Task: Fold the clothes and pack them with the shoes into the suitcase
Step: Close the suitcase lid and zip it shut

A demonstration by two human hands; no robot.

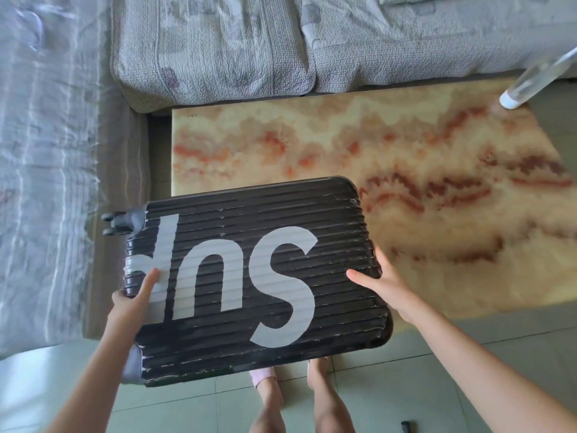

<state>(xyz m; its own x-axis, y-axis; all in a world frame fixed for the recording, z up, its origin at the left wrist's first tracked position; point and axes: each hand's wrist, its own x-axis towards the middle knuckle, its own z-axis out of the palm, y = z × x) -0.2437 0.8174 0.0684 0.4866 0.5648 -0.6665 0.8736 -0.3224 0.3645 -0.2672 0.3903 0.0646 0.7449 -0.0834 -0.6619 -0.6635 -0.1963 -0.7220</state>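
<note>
Looking down from head height, a person's two feet in pink slippers (265, 375) are standing on pale floor tiles (406, 385), just below and between the hands. Both forearms are reaching forward. The left hand (134, 295) is gripping the wheel end of a closed black suitcase (243, 345), thumb lying on its top face, the other fingers hidden underneath. The right hand (384, 282) is gripping the opposite end the same way, thumb on top, fingers wrapping over the side. The suitcase is lying face up between the hands, its ribbed shell showing large white letters and its wheels (112, 223) sticking out beyond the left hand. Whether it is hanging free or touching the floor cannot be told. It is probably rigid and bulky, the glossy ribs likely slippery, so holding both short ends looks sensible. Beyond the hands a fluffy cream and orange rug (406, 151) is spreading out, and past that a grey quilted sofa (218, 57) is running along the far side. No clothes are showing.
</note>
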